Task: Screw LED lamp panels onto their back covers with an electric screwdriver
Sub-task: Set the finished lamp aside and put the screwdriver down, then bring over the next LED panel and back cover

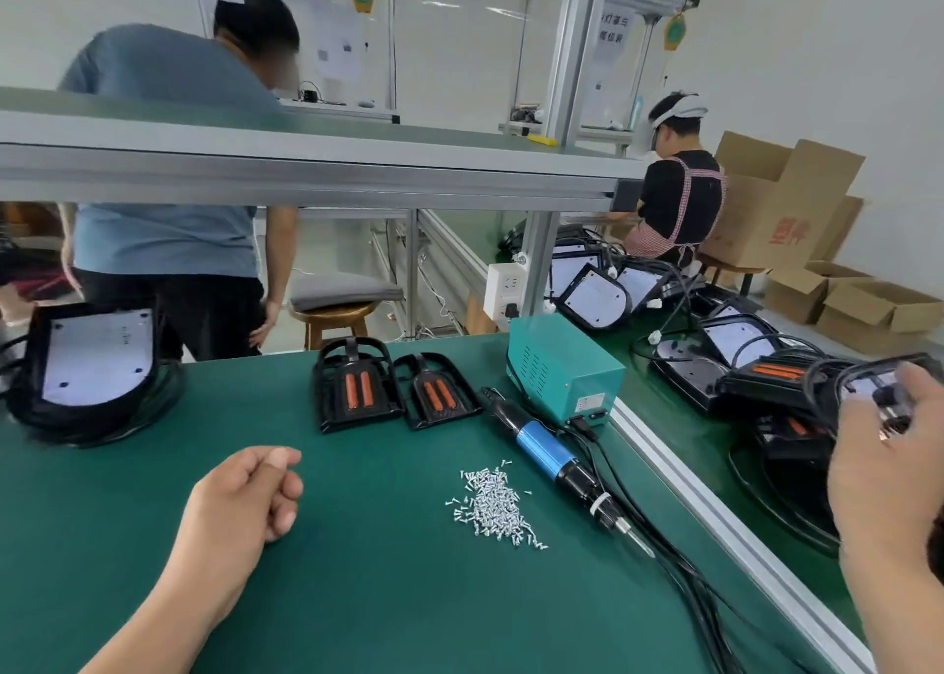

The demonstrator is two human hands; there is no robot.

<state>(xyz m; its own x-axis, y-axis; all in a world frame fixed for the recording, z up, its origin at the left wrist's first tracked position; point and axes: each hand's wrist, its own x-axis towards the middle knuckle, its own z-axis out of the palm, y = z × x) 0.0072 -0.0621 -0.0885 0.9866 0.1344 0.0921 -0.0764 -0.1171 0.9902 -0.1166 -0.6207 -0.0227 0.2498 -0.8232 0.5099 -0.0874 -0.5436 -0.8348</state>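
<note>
The green bench [357, 597] carried a left cover [352, 385] and a right cover [439, 392] just beside each other at its far middle. A teal box [562, 372] stood far right, with a screwdriver [541, 446] lying before it. Screws [493, 505] lay heaped left of the screwdriver. A panel [97, 362] sat far left, white face up.

Two back covers [352, 385] [439, 392] side by side, far centre of bench [388, 597]. Screw pile [493, 502] nearer; electric screwdriver [549, 451] just right of it, power box [562, 374] behind (at right rail). Lamp unit [94, 367] far left. Left hand [245, 494] on bench, left of pile. Right hand [889, 464] beyond rail, gripping lamp panel [868, 382].
</note>
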